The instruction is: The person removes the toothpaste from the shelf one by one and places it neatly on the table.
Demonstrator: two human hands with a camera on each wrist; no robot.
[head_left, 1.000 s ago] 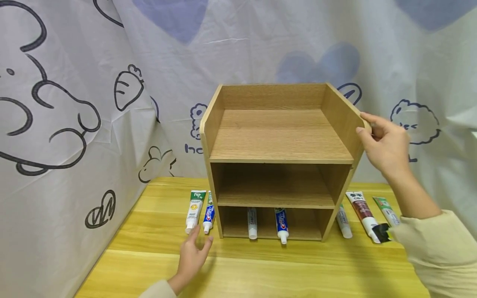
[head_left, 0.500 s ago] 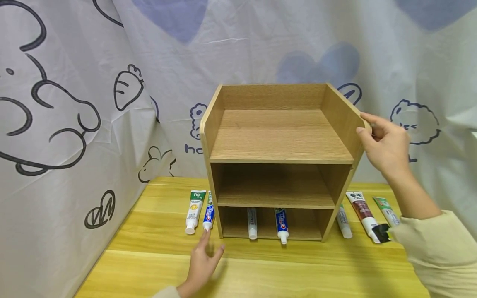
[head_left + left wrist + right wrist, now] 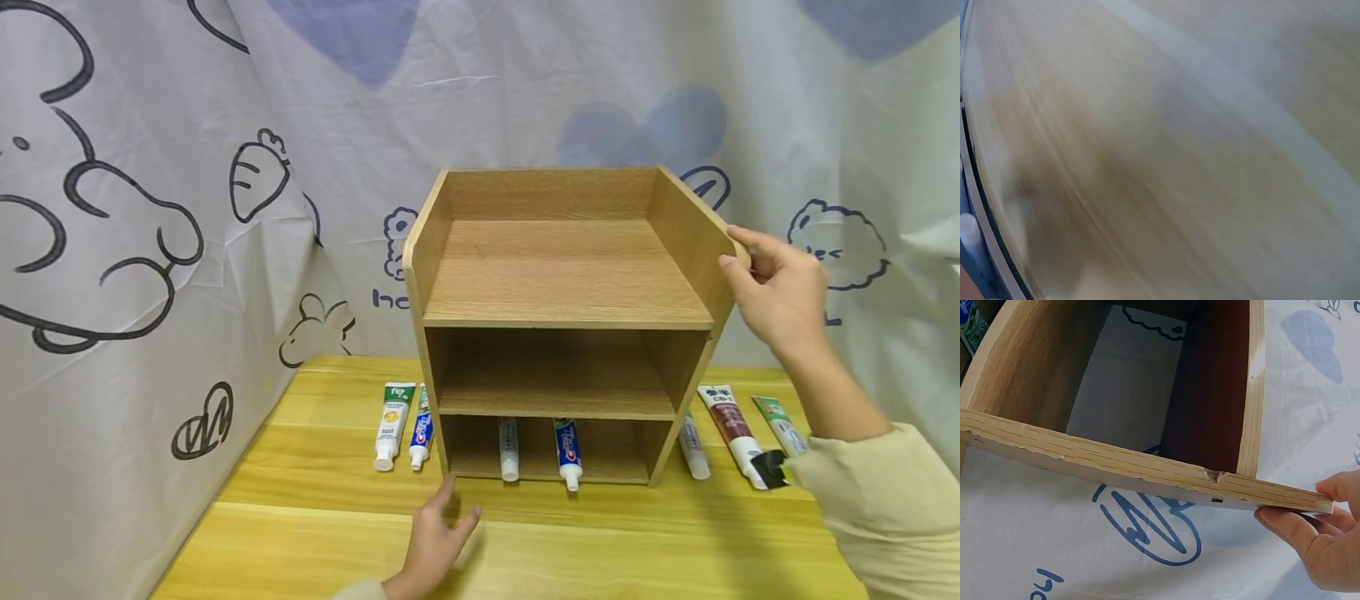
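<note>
A wooden shelf unit (image 3: 562,283) with an open top and two compartments stands on the table. My right hand (image 3: 783,287) pinches the upper edge of its right side panel between thumb and fingers; the right wrist view shows the same grip (image 3: 1316,531) at the panel's end. Just in front of the unit's lower left corner, my left hand (image 3: 437,542) hovers over the table with fingers spread and nothing in them. A grey-white toothpaste tube (image 3: 508,450) and a blue Crest toothpaste tube (image 3: 567,454) poke out of the bottom compartment, caps toward me.
Left of the unit lie a green-and-white toothpaste tube (image 3: 392,425) and another blue one (image 3: 422,429). To its right are a white tube (image 3: 693,450), a brown-and-white tube (image 3: 733,429) and a green-topped tube (image 3: 780,425). A patterned curtain (image 3: 315,208) hangs behind and at the left.
My left hand has moved right along the table front, from near the green-and-white tube, past the blue one, to the shelf unit's corner. My right hand and the unit have stayed put.
</note>
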